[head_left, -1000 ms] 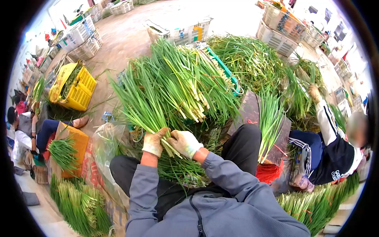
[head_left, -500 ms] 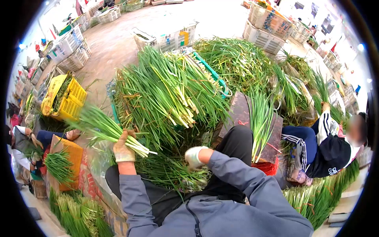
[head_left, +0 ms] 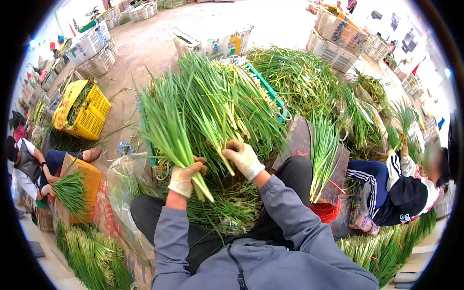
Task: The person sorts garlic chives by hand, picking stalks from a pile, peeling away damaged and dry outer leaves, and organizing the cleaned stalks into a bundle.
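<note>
1. Front and centre: left grip [head_left: 184, 178] closed around bunch of green stalks [head_left: 181, 147]; pale ends stick out below the fist, leaves fan up and away.
2. Right grip [head_left: 245, 159], just beside, narrow gap between: thumb and fingers pinching pale stalks [head_left: 228, 166], ends tilted down.
3. Directly beyond both: big heap [head_left: 241, 108] of stalks, crate's teal rim [head_left: 266, 86] along its right edge.
4. Right of hands, past the knee: dark board [head_left: 296, 135], stalk row [head_left: 323, 150] lying on it.
5. Farther left: yellow basket [head_left: 94, 113]; floor [head_left: 145, 43] stretches between it and heap, on toward the back.
6. Writing: blue marks on stacked white crates [head_left: 333, 24], emblem on co-worker's dark jacket [head_left: 403, 195]; both too small to read.
</note>
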### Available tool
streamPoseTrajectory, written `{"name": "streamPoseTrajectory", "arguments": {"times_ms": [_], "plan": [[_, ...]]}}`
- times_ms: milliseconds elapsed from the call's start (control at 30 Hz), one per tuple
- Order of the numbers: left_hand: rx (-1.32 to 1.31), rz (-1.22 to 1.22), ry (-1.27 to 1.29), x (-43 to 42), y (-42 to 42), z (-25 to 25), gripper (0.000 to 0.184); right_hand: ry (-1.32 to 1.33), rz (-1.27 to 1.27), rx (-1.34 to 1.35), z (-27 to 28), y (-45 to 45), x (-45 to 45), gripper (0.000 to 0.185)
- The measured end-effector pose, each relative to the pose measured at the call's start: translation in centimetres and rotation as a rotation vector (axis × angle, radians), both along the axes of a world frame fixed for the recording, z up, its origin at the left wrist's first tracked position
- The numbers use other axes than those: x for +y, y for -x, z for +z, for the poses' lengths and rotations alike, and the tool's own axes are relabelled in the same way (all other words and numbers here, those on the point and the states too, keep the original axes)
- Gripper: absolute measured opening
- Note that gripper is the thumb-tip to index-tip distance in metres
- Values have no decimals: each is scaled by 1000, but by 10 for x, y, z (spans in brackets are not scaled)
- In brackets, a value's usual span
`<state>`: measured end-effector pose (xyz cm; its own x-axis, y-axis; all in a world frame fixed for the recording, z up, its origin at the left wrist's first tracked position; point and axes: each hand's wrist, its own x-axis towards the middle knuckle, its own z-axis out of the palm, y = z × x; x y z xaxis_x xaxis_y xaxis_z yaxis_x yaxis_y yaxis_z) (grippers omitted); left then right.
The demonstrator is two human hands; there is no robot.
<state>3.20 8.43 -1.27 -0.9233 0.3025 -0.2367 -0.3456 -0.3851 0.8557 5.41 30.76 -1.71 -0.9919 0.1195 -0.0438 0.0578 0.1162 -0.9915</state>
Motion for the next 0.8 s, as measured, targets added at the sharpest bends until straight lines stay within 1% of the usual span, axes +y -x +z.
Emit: {"name": "streamPoseTrajectory", "arguments": {"times_ms": [33, 67, 100, 167, 233, 300, 333, 367, 433, 467, 500, 567, 600, 700, 733, 767, 800], "plan": [[-40, -2, 24, 8, -1, -1, 30, 55, 33, -7, 1, -8, -8, 23], [-70, -16, 32, 13, -3, -2, 29, 39, 68, -16, 2, -16, -15, 23], [-33, -63, 84, 12, 2, -18, 28, 22, 104, -26, 6, -24, -21, 22], [-25, -8, 57, 23, 5, -32, 27, 74, 135, -1, -3, -31, -33, 18], [-6, 32, 39, 24, 6, -26, 27, 196, 191, -75, 9, -44, -31, 17], [-112, 148, 37, 13, 14, -24, 29, 406, 324, -184, 24, -66, -27, 16], [-114, 147, -2, 8, 16, -21, 31, 318, 419, -218, 17, -73, -25, 16], [-156, 115, 22, 3, 17, -19, 32, 183, 545, -239, 11, -74, -18, 18], [5, 152, 155, 5, 14, -27, 35, 111, 763, -423, 4, -69, 2, 21], [-37, 159, 215, 5, 13, -29, 36, 68, 781, -436, 5, -69, 8, 23], [-32, 161, 150, 5, 11, -29, 35, 72, 782, -433, 16, -70, 12, 23], [-11, 145, 140, -3, 13, -34, 36, 454, 694, -311, 41, -75, 18, 22], [-25, 112, 85, -6, 11, -24, 37, 540, 656, -303, 49, -75, 21, 22], [68, 127, 79, -12, 11, -29, 41, 607, 440, -178, 55, -62, 26, 32], [64, 111, 61, -12, 10, -27, 42, 475, 363, -208, 66, -53, 23, 42], [67, 106, 62, -12, 8, -25, 42, 343, 347, -168, 58, -42, 20, 51], [60, 65, 62, -12, 6, -22, 43, 218, 327, -169, 50, -34, 13, 55]]}}
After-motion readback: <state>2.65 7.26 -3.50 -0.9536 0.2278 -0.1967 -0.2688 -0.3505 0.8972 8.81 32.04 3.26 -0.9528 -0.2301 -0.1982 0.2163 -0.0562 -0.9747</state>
